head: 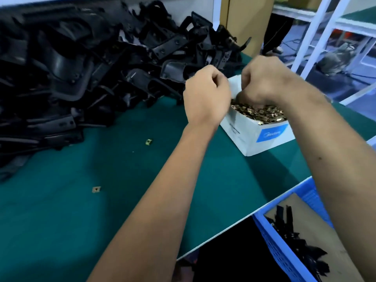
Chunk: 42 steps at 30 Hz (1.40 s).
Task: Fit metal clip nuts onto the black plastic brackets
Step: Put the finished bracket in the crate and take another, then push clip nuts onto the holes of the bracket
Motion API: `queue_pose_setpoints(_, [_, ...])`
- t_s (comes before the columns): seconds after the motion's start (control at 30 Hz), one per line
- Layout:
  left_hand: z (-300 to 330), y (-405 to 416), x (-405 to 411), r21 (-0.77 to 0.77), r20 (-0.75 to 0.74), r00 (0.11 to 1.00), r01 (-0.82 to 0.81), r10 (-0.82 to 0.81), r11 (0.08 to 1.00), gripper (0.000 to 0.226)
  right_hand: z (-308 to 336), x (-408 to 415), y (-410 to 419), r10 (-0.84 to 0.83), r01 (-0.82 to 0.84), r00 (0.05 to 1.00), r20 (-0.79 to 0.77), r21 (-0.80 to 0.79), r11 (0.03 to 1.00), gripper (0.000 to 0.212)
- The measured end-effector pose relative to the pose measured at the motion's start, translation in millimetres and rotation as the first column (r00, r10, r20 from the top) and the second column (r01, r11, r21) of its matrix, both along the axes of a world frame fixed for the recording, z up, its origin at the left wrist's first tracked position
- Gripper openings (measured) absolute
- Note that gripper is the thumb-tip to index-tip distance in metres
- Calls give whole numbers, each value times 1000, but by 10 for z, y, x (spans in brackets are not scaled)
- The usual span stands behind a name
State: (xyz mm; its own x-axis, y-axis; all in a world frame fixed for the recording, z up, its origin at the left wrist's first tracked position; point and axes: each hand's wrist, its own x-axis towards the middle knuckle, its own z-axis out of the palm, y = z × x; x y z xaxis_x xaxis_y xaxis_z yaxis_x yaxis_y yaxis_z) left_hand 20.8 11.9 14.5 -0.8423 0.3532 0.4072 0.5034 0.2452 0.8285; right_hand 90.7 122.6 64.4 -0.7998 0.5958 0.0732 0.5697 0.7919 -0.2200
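Item: white cardboard box [242, 135] of brass-coloured metal clip nuts [262, 113]; right hand [266, 80] dug in, fingers curled, contents of grip hidden. Left hand [205, 94] curled beside it; hold unclear. Best lifted singly before reaching the heaped black plastic brackets [81, 64].

The right hand [266, 82] is hiding its own fingertips among the nuts [262, 113], so any grip is staying unclear. The left hand [205, 94] is curling, its contents hidden. The bracket pile [71, 64] is blurring and running off the left edge.
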Motion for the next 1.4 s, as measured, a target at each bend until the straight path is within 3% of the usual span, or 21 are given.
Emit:
queue_pose_setpoints(0.07, [-55, -181, -131, -38, -23, 999, -47, 46, 998, 22, -35, -36, -88, -38, 36, 989, 140, 14, 999, 7])
queue_pose_setpoints(0.1, [-86, -271, -194, -63, -32, 996, -85, 83, 994, 22, -48, -64, -121, -73, 67, 991, 111, 53, 996, 10])
queue_pose_setpoints(0.17, [-151, -503, -353, -111, -40, 984, -177, 173, 978, 21, -69, -228, -286, -63, 79, 989, -132, 115, 990, 10])
queue_pose_setpoints(0.23, [-215, -772, -518, -139, -50, 961, -277, 272, 951, 18, -123, -455, -635, 100, -85, 941, -324, 61, 995, 4])
queue_pose_setpoints(0.27, [-245, -908, -599, -164, -70, 940, -342, 334, 925, 17, -181, -555, -831, 206, -214, 925, -320, 9, 977, 8])
queue_pose_setpoints(0.33, [-322, -1227, -772, -221, -113, 873, -488, 475, 845, 16, -401, -707, -1190, 367, -388, 915, -167, -117, 914, 13])
queue_pose_setpoints(0.43, [-421, -1802, -1004, -271, -185, 719, -693, 670, 668, 26, -777, -843, -1492, 396, -382, 917, 40, -195, 903, 31])
queue_pose_setpoints(0.5, [-461, -2183, -1154, -326, -242, 638, -764, 731, 558, 36, -942, -915, -1575, 398, -381, 916, 46, -202, 902, 27])
queue_pose_setpoints(0.63, [-559, -2614, -1317, -570, -344, 695, -689, 631, 448, 55, -1158, -953, -1626, 423, -432, 902, -89, -153, 889, 20])
queue_pose_setpoints(0.77, [-656, -2755, -1346, -521, -403, 727, -682, 556, 514, 40, -1294, -937, -1718, 453, -498, 841, -295, -96, 862, 15])
queue_pose_setpoints(0.9, [-726, -2833, -1292, -268, -364, 717, -691, 594, 671, 21, -1350, -997, -1868, 492, -590, 755, -435, -123, 798, 20])
queue_pose_setpoints(1.07, [-597, -2727, -1049, -35, -500, 554, -781, 666, 623, 24, -1415, -1070, -2010, 543, -670, 691, -477, -141, 729, 13])
queue_pose_setpoints(1.17, [-492, -2516, -819, 178, -618, 578, -557, 533, 811, 30, -1431, -1121, -1974, 423, -633, 709, -565, -244, 735, 12])
queue_pose_setpoints(1.2, [-462, -2450, -768, 226, -630, 600, -465, 492, 856, 28, -1414, -1125, -1955, 306, -621, 714, -630, -367, 693, 13])
queue_pose_setpoints(1.23, [-438, -2394, -734, 256, -615, 643, -383, 455, 887, 27, -1390, -1117, -1930, 156, -618, 718, -679, -519, 590, 14])
queue_pose_setpoints(1.3, [-414, -2327, -698, 282, -552, 745, -255, 374, 925, 26, -1329, -1081, -1854, -130, -617, 742, -658, -745, 252, 15])
queue_pose_setpoints(1.37, [-456, -2306, -662, 231, -576, 773, -159, 266, 960, 26, -1277, -1042, -1740, -279, -590, 787, -550, -803, -84, 17])
queue_pose_setpoints(1.4, [-504, -2296, -635, 169, -614, 766, -109, 191, 980, 25, -1255, -1031, -1684, -309, -573, 805, -506, -798, -186, 16])
